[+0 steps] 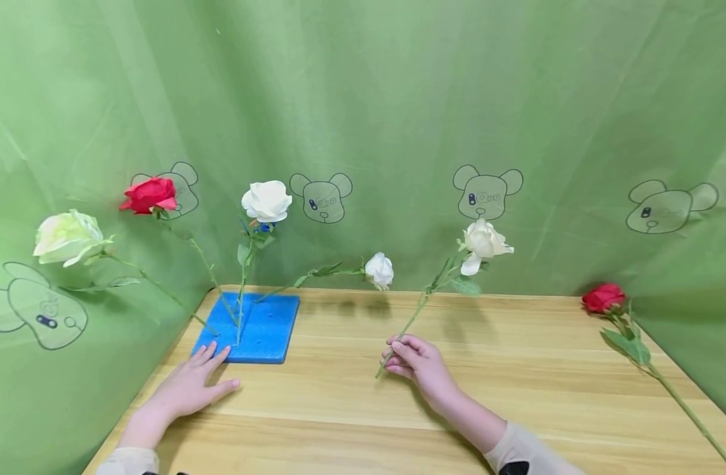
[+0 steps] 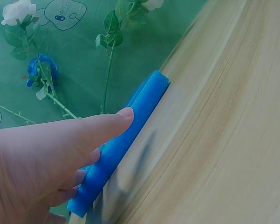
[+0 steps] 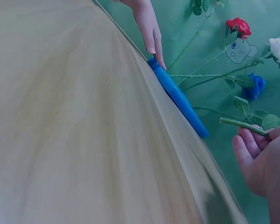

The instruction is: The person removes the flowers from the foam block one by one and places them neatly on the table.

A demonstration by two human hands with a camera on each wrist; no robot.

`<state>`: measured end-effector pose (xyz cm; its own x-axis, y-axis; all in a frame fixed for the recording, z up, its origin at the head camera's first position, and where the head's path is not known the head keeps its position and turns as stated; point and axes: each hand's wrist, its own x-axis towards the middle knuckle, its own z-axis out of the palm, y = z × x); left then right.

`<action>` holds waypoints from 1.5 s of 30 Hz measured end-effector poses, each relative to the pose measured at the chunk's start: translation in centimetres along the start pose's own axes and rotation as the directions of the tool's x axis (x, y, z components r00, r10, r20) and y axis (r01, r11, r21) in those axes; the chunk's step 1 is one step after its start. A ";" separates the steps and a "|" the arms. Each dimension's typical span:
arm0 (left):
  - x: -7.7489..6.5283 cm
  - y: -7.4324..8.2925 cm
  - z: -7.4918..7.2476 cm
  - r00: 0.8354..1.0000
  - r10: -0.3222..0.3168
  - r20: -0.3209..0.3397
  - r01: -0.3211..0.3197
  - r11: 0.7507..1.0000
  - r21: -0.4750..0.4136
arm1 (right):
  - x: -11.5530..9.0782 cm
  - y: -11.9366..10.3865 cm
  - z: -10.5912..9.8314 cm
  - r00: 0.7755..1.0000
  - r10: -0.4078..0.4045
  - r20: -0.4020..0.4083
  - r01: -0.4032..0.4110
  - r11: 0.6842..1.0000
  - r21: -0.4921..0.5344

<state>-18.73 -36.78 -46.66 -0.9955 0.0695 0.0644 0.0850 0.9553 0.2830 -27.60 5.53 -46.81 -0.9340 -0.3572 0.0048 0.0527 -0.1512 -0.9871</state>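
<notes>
Head cam: L hand (image 1: 187, 389) at abt 8 o'clock, fingers out straight & spread, tips on near-L corner of blue foam board (image 1: 268, 340). R hand (image 1: 419, 366) at 5 o'clock, thumb & fingers pinching cream rose (image 1: 484, 239) low on its stem, bloom up at hand's 1 o'clock, cut end poking out toward 8, well apart from board. Round the board: pale green rose (image 1: 68, 239) leaning to 10, red rose (image 1: 149, 195) to 11, white rose (image 1: 266, 201) at 12, small white rose (image 1: 379, 270) drooping to 2. Second red rose (image 1: 603, 298) lies on table (image 1: 339, 422), approx 3–4 o'clock, stem trailing to 5. Risk: small white rose hangs betw. board & cream rose; a low sweep toward 9 could snag leaves, tug it loose. Also low pinch + bloom wt far up = stem may roll in fingers. L wrist cam: thumb straight, tip at board's edge; other fingers partly hidden, how hard they press can't tell. Blue bloom (image 2: 41, 72) at 10. If hold's only light, a hard shove on foam could slide or tip board. R wrist cam: R hand at 4, fingers curled at stem, thumb hidden; bare cut end points to 9–10. Stem looks thin; pushed askew, prob. bends.
</notes>
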 end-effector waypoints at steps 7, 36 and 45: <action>0.0 0.1 -0.1 1.000 0.001 0.002 -0.001 1.000 -0.002 | -1.6 -0.5 -2.3 0.999 0.015 -0.030 -0.016 0.999 -0.033; 0.0 -0.2 0.3 1.000 0.004 0.003 -0.004 1.000 0.006 | -8.6 -1.5 -11.2 0.970 0.047 -0.237 -0.059 0.997 -0.047; 0.0 -0.1 0.1 1.000 0.007 0.004 -0.007 1.000 0.003 | -10.3 -1.9 -14.3 0.966 0.034 -0.257 -0.031 0.999 0.017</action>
<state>-18.75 -36.80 -46.77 -0.9951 0.0770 0.0624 0.0914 0.9557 0.2796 -23.14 22.71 -47.23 -0.9911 -0.1136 -0.0699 0.0873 -0.1555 -0.9840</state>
